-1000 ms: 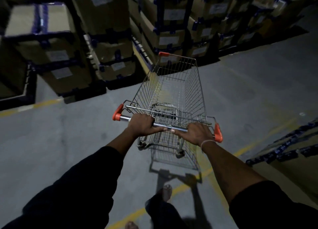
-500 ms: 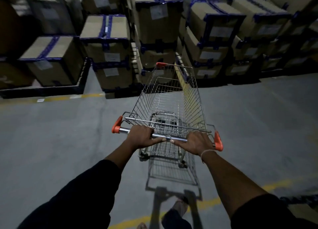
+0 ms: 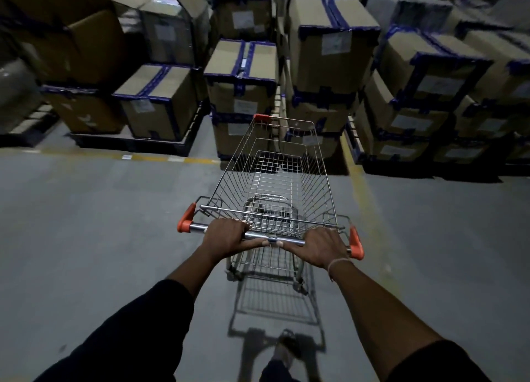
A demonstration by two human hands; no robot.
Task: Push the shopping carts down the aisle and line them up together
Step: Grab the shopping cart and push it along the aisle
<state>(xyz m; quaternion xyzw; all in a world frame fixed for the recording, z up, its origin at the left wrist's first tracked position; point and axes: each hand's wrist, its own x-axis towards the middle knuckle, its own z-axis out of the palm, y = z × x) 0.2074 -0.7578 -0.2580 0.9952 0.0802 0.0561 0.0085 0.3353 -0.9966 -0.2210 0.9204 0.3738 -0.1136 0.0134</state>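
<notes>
So both hands were on the one shopping cart, a wire one sitting dead centre of the view and pointing off toward 12 o'clock. The left hand was wrapped over the chrome handle bar toward its 9 o'clock end, fingers curled down over the front of the bar and the thumb stretched along it toward the middle. The right hand had the same kind of grip toward the 3 o'clock end, thumb pointing inward, so the two thumbs nearly met at the middle of the bar. There was a thin light band round the right wrist, and dark sleeves pushed up on both forearms.

The basket looked like it had nothing in it, and the child seat flap was folded down inside at the handle end. Orange caps sat at both ends of the handle, plus an orange corner piece on the far rim at roughly 11 o'clock.

The cart was on a grey concrete floor, its nose right up near stacked cardboard boxes with blue tape on dark pallets, filling everything from 9 round to 3 o'clock. A yellow floor line ran across at 10 o'clock, and one foot showed at 6 o'clock, under the cart's shadow
</notes>
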